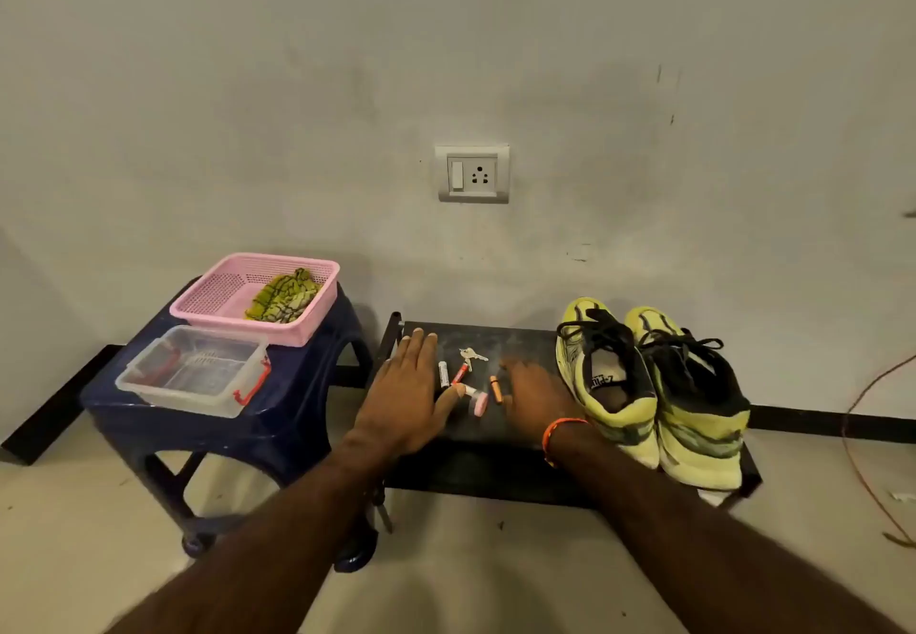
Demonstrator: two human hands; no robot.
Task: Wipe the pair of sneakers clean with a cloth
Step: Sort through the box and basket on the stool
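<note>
Both hands are laid palm-down with fingers straight on the black shelf [525, 341]: left hand [409, 393] at 9 o'clock of the small clutter of keys [471, 355] and tubes, right hand [533, 393] at 3 o'clock; nothing is gripped. The yellow sneakers [654, 385] are seen side by side at the shelf's 3 o'clock end. The green cloth [285, 296] is found in the pink basket [218, 296] on the blue stool [292, 385], at 10 o'clock of the hands.

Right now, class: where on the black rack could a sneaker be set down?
Bare patch: the black rack's front strip, near the wrists. Crowded: the middle, with keys and small tubes between both hands; the right end holds the sneakers.
</note>
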